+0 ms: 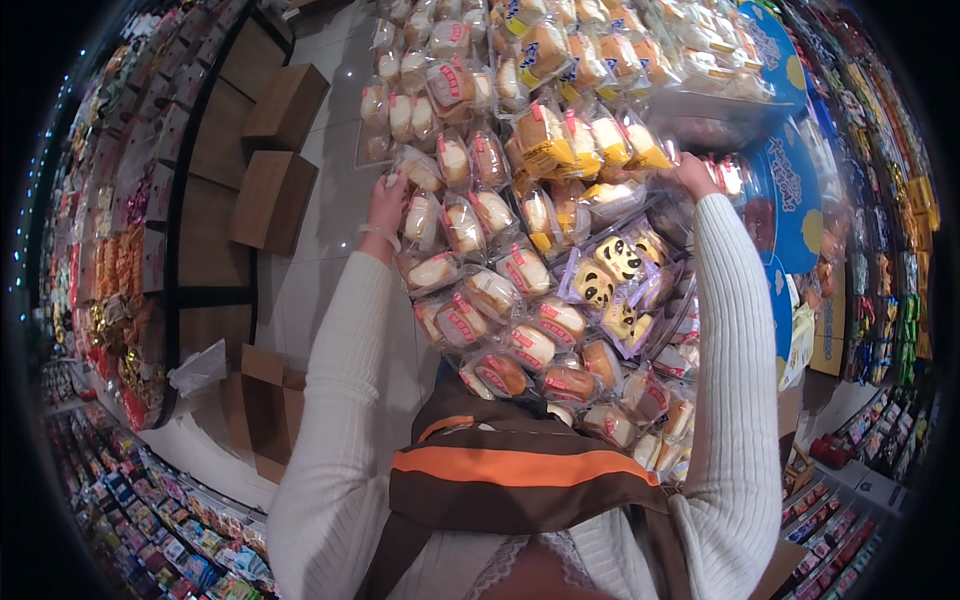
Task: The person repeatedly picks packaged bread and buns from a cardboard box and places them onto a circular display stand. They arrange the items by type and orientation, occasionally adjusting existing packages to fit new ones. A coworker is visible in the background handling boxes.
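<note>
My left hand point(387, 203) is at the left edge of a heaped display of wrapped breads, its bent fingers beside a clear-wrapped bread roll point(421, 170). Whatever those fingers hold is hard to make out. Across the heap, my right hand point(690, 178) closes at the right end of a row of yellow-bottomed cake packets point(640, 148), its fingertips against the end packet's wrapper and partly hidden. Between my arms lie several clear-wrapped cream rolls point(492, 292) with red print. Purple-edged packets of panda-faced cakes point(620, 260) sit in a dark compartment right of them.
More yellow packets point(545, 50) fill the display's far end. A blue display panel point(785, 180) curves along the right. On the floor at left stand closed cardboard boxes point(275, 200) and an opened one point(262, 410). Packed snack shelves point(130, 500) surround the area.
</note>
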### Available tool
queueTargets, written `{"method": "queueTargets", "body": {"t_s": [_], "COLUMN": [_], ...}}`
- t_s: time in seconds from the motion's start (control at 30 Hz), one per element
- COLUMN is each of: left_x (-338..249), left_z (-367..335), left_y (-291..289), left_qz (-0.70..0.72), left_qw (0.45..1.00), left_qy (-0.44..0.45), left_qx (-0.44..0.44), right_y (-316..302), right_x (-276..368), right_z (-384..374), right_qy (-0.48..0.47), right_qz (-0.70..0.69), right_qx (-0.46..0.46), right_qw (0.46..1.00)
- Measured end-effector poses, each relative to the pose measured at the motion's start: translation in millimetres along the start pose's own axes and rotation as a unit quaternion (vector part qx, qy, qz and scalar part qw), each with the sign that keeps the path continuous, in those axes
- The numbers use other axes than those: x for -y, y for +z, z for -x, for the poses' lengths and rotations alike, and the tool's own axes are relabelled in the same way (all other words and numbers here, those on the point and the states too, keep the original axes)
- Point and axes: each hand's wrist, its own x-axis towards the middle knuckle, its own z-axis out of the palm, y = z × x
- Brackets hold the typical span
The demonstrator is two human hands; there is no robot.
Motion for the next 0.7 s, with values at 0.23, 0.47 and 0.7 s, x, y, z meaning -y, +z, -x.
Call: {"method": "queueTargets", "body": {"t_s": [0.23, 0.47, 0.7], "left_x": [-4, -13, -28], "left_z": [111, 160, 106], "left_y": [-6, 30, -20], "left_qz": [-0.068, -0.385, 0.107], "left_qw": [0.987, 0.901, 0.981], "left_qy": [0.065, 0.119, -0.034], "left_qx": [0.131, 0.163, 0.155], "right_y": [-52, -81, 42], "right_x": [55, 184, 338], "right_z": [72, 202, 219], "right_qy": [0.064, -0.101, -0.244], "right_qz": [0.074, -0.162, -0.241], "right_qx": [-0.143, -0.314, -0.008], "right_qw": [0.985, 0.930, 0.939]}}
